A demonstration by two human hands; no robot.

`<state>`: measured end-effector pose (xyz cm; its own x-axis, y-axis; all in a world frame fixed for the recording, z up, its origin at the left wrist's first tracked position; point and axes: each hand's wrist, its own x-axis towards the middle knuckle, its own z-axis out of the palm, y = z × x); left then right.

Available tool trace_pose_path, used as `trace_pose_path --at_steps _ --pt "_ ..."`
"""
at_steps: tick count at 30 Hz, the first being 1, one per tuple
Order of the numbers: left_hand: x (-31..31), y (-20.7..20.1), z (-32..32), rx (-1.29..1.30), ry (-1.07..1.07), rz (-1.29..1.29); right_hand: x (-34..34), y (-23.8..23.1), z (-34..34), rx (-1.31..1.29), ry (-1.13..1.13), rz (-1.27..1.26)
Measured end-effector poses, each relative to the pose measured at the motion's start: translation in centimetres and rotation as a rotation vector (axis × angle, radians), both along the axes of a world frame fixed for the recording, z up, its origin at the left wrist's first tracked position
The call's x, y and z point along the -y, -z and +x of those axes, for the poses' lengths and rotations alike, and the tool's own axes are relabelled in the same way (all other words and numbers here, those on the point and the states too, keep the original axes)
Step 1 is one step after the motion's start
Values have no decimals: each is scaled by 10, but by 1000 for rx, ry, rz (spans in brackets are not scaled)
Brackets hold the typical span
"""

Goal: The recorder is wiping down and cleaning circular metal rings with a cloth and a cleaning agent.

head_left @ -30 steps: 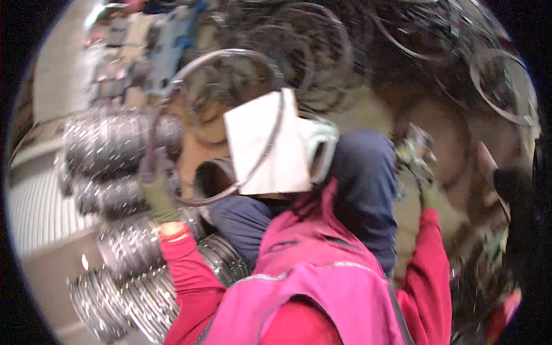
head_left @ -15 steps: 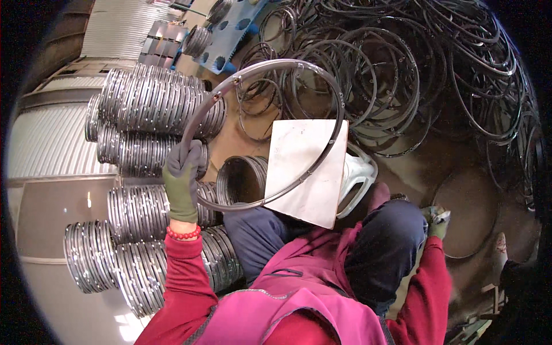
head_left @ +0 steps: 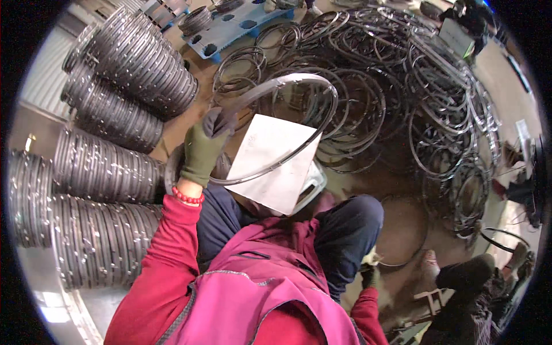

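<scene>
My left hand (head_left: 205,144), in a green glove with dark fingers, is closed round a dark hoop (head_left: 305,78). The hoop is tilted up over a white square board (head_left: 279,164), its lower side passing across the board in front of my knees. A white plastic stool (head_left: 313,187) shows partly under the board. My right hand (head_left: 371,275), also gloved, is low beside my right knee. Its fingers look closed around a small pale thing that I cannot make out, and the knee partly hides them.
Stacked hoops (head_left: 103,236) stand in several rows at my left. A tangled heap of loose hoops (head_left: 454,126) spreads ahead and right. A blue pallet (head_left: 241,29) lies at the back. One hoop (head_left: 422,241) lies on the floor at right, near a co-worker's leg (head_left: 468,270).
The view has swung to the right, bringing the co-worker into sight. The hoop in my left hand has tilted, and its near side now sits behind my wrist.
</scene>
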<state>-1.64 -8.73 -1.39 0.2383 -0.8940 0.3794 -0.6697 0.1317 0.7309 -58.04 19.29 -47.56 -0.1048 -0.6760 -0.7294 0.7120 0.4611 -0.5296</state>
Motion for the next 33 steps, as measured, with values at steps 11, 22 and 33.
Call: trace_pose_path --at_steps 11,22,33 --pt "-57 -6 -18 25 74 -54 166 -265 38 -1216 -379 -788" --pt "-97 13 13 -150 74 -124 270 -396 124 -534 -284 -932" --pt "-119 61 42 -532 180 -59 245 -476 257 -659 -408 -1006"
